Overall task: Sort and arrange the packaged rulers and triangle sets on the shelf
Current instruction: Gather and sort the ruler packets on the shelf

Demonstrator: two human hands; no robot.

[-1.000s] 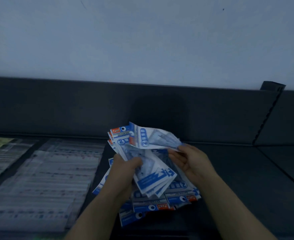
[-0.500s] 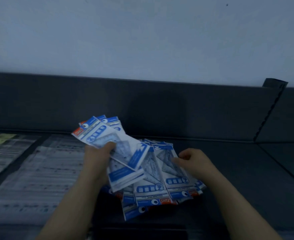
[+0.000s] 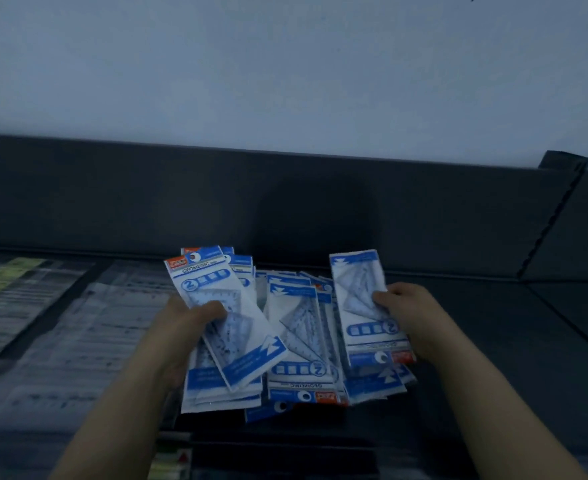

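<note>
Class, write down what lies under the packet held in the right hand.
Under that packet, gripped by the right hand, more blue-and-white packets lie overlapped on the dark shelf. Only their lower edges show; their number is hidden.

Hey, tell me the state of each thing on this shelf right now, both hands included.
Left hand: grips fanned bundle, headers pointing away.
Right hand: holds single pack, header toward the person.
Loose pile: lying overlapped on shelf between the hands.
Ruler packs: lying flat at left.
</note>
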